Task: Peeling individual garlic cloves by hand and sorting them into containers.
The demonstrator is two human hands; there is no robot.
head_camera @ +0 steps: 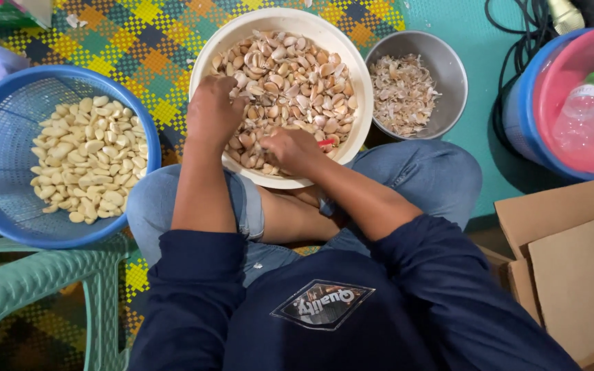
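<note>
Right now both of my hands are down in the cream bowl [352, 62] of unpeeled garlic cloves [297, 75], which rests on my lap at the upper middle of the frame. My left hand [213, 110] lies knuckles-up on the left side of the pile, its fingers curled down into the cloves; whether that grip has closed on one I cannot tell, since the fingertips are buried. My right hand [290, 148] sits at the near rim, lower in the frame, fingers folded tight around something small with a red tip [326, 143] poking out toward the right; it may be a small tool's handle, but too little shows to say.

Most of the heap lies up and to the right of both hands, toward the far rim, so the left hand is the nearer one to the cloves on the left side and the right hand to those at the near edge. Peeled cloves [84, 158] sit in the blue basket [8, 137] at the left of the frame, beside my left arm. Papery skins [403, 89] fill the steel bowl [448, 62] at the upper right, just beyond the cream bowl.
</note>
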